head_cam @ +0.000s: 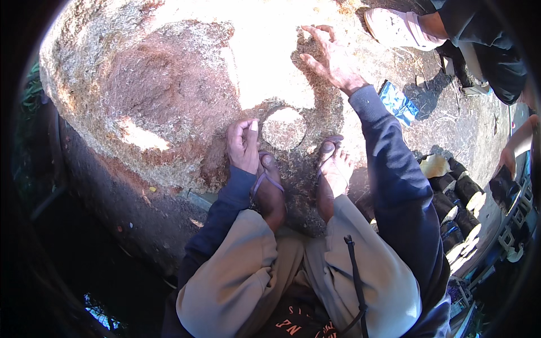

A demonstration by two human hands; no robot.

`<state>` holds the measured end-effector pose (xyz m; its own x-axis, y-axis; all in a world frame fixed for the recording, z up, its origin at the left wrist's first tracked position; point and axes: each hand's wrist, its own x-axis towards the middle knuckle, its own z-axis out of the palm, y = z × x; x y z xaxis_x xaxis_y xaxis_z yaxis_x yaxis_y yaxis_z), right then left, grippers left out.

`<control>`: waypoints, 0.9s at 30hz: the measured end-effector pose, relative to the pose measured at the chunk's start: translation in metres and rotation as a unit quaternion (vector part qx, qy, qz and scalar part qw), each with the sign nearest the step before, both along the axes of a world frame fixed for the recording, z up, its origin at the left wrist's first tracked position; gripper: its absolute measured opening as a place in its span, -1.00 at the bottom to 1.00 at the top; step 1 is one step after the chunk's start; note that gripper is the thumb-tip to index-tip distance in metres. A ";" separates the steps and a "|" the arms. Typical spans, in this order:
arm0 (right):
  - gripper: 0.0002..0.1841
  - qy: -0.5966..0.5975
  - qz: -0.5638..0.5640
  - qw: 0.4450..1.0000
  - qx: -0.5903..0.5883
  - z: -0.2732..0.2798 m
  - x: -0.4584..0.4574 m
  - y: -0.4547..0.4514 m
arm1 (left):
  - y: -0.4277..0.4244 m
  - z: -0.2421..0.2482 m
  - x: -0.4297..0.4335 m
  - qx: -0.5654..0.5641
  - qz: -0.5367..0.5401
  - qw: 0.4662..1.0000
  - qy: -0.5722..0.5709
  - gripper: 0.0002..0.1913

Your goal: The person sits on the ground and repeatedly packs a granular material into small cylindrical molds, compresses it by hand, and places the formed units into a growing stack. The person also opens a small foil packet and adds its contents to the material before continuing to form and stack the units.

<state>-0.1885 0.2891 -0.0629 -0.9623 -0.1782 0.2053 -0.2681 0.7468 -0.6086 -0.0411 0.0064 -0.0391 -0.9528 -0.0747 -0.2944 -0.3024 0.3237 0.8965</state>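
My left hand (244, 145) is beside the left rim of a round form (284, 128) topped with pale husk-like bits, between my sandalled feet. Its fingers are curled with the thumb near them; whether something small lies between them cannot be told. My right hand (336, 63) reaches farther forward and to the right, over sunlit ground, fingers spread and nothing seen in them. A broad mound of brown soil mixed with pale husks (169, 80) fills the left and front. Strong glare hides the surface between the hands and beyond.
A crumpled blue and silver packet (398, 103) lies right of my right wrist. Several filled black bags (452, 190), with a dry leaf on them, stand at right. A person's pale shoe (399, 28) is top right. Another person's hand (507, 158) holds a black bag.
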 end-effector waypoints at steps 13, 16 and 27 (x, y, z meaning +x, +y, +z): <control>-0.34 -0.062 0.024 0.989 0.131 -0.010 0.041 0.018 | -0.003 0.002 0.002 0.018 0.032 0.999 -0.001 -0.79; -0.21 -0.098 -0.011 0.990 0.100 -0.002 0.044 0.026 | 0.000 0.001 0.001 0.020 0.024 1.000 -0.002 -0.79; -0.37 -0.198 -0.002 0.973 -0.119 -0.005 0.062 0.003 | -0.002 0.005 0.003 0.022 0.036 0.999 -0.006 -0.78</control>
<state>-0.1270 0.2923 -0.0684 -0.9748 -0.1672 -0.1474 0.0259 0.5720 -0.8198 -0.0379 0.0049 -0.0341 -0.9421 -0.1296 -0.3094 -0.3334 0.2621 0.9056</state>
